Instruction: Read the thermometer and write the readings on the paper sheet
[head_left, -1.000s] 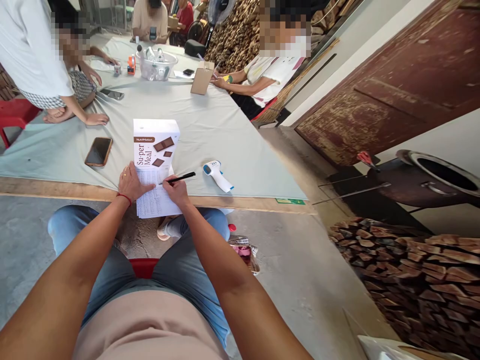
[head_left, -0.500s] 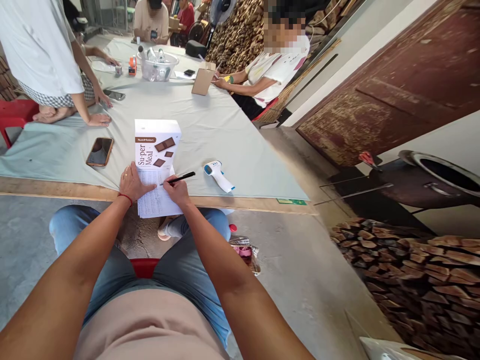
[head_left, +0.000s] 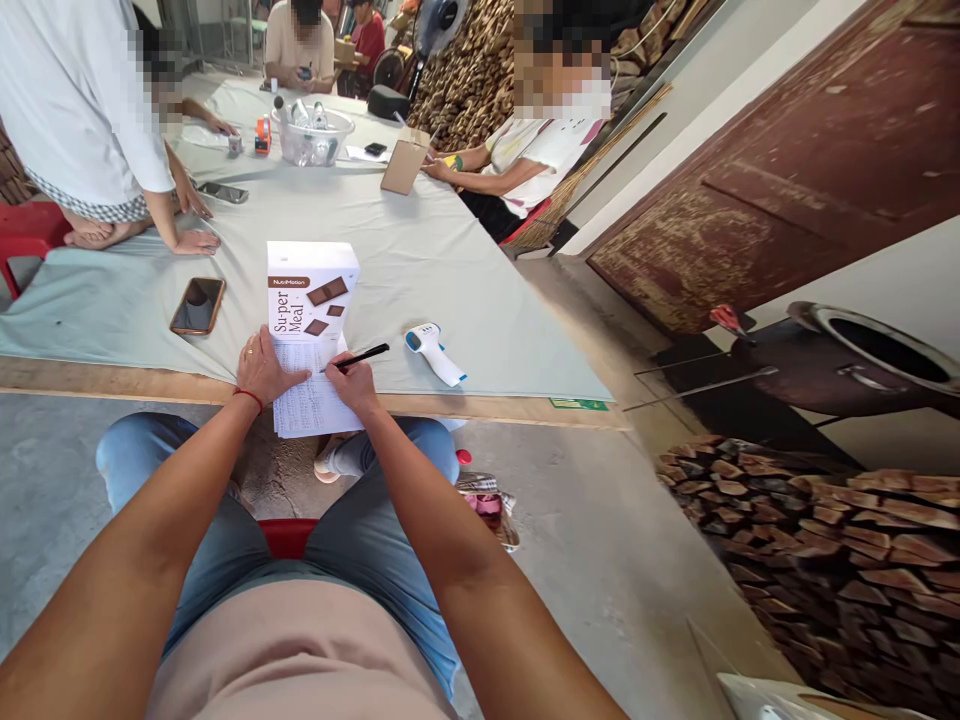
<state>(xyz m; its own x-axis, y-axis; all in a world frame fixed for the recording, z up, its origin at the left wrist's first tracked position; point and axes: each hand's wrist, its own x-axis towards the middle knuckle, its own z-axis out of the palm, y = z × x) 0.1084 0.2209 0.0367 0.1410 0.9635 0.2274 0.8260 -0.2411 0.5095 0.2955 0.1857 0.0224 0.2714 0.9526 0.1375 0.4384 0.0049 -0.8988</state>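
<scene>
A black pen (head_left: 366, 356) is gripped in my right hand (head_left: 352, 382), its tip low over a sheet of paper (head_left: 300, 408) covered in rows of writing. The sheet, with others beneath, hangs over the table's front edge. My left hand (head_left: 261, 370) rests on the sheet's left side, thumb stretched across the paper and fingers extended by the box. Just behind the paper stands a white "Su-per Meal" box (head_left: 319, 262) with brown chocolate pieces printed on it. To the right of my right hand lies a white and blue infrared thermometer (head_left: 436, 356).
A smartphone (head_left: 198, 306) lies left of the box on the cloth-covered table (head_left: 495, 350). Further back are another phone (head_left: 223, 192), a clear basin (head_left: 313, 145) of bottles and a brown carton (head_left: 405, 162). Several other people are around the table. Firewood (head_left: 825, 560) is stacked at right.
The view has shifted slightly. Both my hands keep nearly the same place on the paper, and the pen has barely moved.
</scene>
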